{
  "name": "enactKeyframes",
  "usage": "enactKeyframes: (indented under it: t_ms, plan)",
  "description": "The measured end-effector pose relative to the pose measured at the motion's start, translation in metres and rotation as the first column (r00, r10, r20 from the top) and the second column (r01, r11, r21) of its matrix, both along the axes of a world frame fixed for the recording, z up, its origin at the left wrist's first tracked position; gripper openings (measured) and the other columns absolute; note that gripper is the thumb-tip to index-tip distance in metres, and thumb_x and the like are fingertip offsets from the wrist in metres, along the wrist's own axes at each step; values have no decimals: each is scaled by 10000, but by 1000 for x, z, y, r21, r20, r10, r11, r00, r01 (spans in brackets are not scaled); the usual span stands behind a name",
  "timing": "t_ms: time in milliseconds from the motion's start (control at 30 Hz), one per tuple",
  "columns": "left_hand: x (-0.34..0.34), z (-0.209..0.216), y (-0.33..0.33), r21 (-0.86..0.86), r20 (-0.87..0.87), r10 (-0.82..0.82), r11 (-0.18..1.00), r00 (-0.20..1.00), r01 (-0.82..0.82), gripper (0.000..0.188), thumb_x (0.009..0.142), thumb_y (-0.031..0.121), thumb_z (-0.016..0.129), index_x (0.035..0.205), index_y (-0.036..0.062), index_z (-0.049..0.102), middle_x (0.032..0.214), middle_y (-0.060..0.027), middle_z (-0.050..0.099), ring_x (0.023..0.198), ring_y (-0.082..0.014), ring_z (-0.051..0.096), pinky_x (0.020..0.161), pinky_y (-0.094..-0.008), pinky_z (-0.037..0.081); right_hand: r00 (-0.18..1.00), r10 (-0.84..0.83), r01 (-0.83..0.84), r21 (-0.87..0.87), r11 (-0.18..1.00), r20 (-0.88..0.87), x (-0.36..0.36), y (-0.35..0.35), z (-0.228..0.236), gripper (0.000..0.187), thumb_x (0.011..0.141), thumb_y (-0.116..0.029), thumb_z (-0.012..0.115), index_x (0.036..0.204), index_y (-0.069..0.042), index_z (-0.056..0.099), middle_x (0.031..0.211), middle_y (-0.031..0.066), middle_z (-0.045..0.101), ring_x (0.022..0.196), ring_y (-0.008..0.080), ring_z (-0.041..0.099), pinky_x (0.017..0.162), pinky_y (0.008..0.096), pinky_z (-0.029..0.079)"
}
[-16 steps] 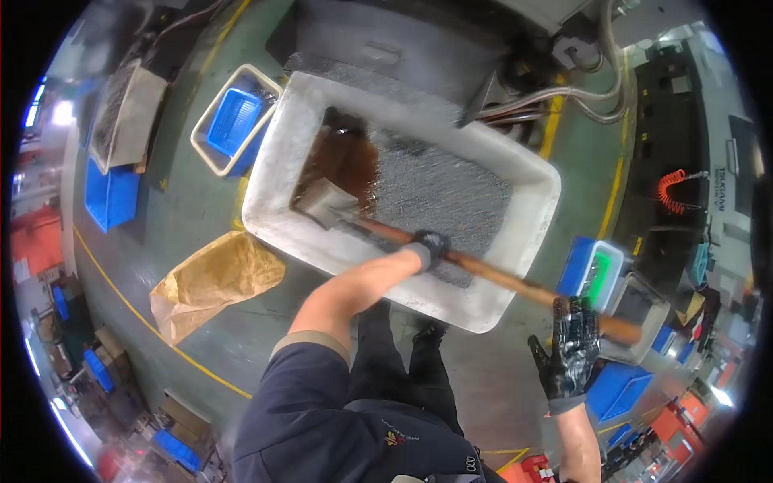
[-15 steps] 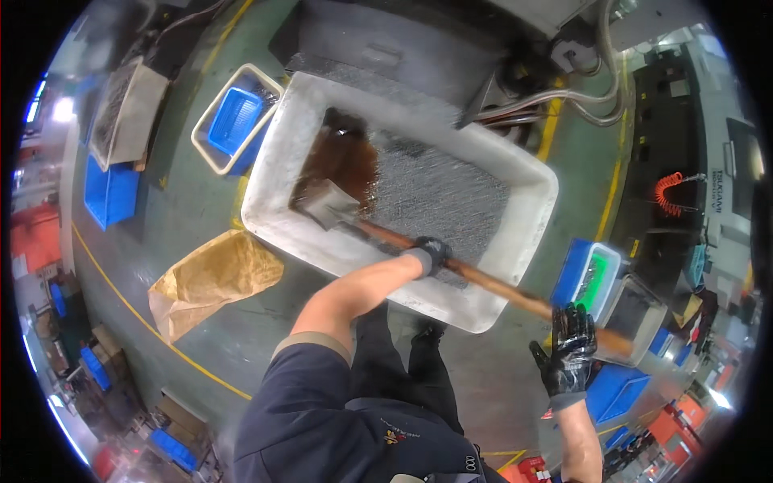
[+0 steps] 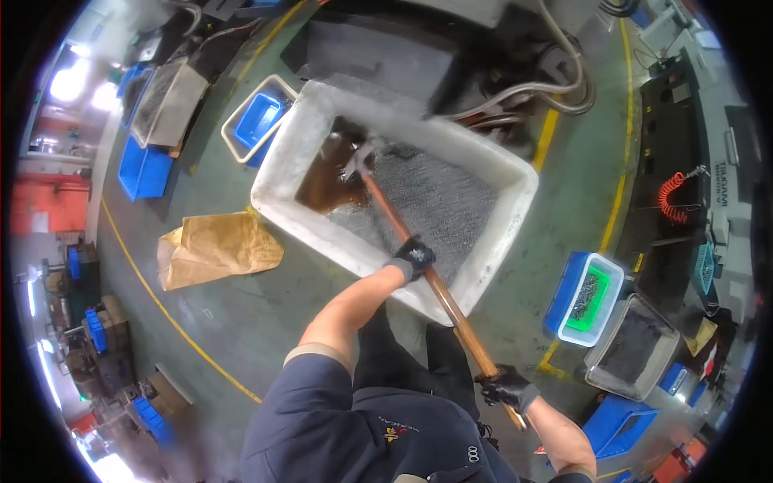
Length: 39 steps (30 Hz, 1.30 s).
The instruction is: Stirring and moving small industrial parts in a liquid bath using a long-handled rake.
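Observation:
A large white tub [image 3: 527, 189] holds grey metal chips [image 3: 439, 201] and a pool of brown liquid [image 3: 332, 173] at its left end. Slanting across it is a shovel [image 3: 459, 322] with a long wooden handle; its metal head rests at the border of liquid and chips, its lower edge hidden. My left hand [image 3: 415, 258], in a black glove, is closed round the middle of the handle above the tub's near rim. Closer to my body, my right hand [image 3: 507, 387], also gloved in black, wraps the handle near its end.
A brown paper bag [image 3: 221, 251] lies on the floor to the left. Beyond it stand a cream bin [image 3: 233, 149] and blue crates [image 3: 145, 171]. At right are a tub with a green basket [image 3: 592, 304] and a grey bin [image 3: 632, 346]. Machinery and hoses [image 3: 523, 92] border the far side.
The shovel's head has moved away from me and rightward, and its handle stands steeper. My right hand, spread against the handle before, has come left and closed round it.

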State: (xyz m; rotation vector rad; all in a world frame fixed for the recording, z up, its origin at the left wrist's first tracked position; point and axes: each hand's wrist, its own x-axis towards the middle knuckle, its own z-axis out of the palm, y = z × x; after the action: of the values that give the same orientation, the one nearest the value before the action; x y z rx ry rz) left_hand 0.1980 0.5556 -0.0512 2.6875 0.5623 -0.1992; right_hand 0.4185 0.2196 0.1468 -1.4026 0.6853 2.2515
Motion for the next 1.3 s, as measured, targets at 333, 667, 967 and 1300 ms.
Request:
enactKeyframes:
  t_ms: [333,667,967,1300]
  plan:
    - [78,-47,-57,-850,109,964,217,244,-480,365,894,183,543,1252,108,532,1170,-137,595,1074,-270,573,890,-405,471,968,185,-226,270,936,169,38,86,56,331,869,-209,654,1128,-22,566,724,46,581,592,147,573,499,277,465]
    - [103,-77,-5,-759,-461,887,-387,12,-524,323,897,266,514,1038,-7,614,865,-136,636,754,-238,644,586,-420,501,982,180,-187,265,946,50,72,101,67,563,843,-336,676,1319,-101,488,726,33,555,513,124,521,451,259,441]
    - [188,-60,-72,-709,-589,807,-547,-54,-445,249,952,179,407,966,47,618,798,-104,602,582,-254,609,510,-410,523,968,189,-215,156,964,164,140,52,88,510,832,-323,699,1257,-89,539,785,47,588,622,142,570,493,267,459]
    - [215,-34,-150,-757,-641,767,-627,22,-184,169,965,124,372,887,53,503,710,-115,499,506,-245,523,457,-388,487,962,225,-255,217,942,154,167,18,186,605,834,-315,682,1354,-85,475,708,32,544,565,112,517,483,244,422]
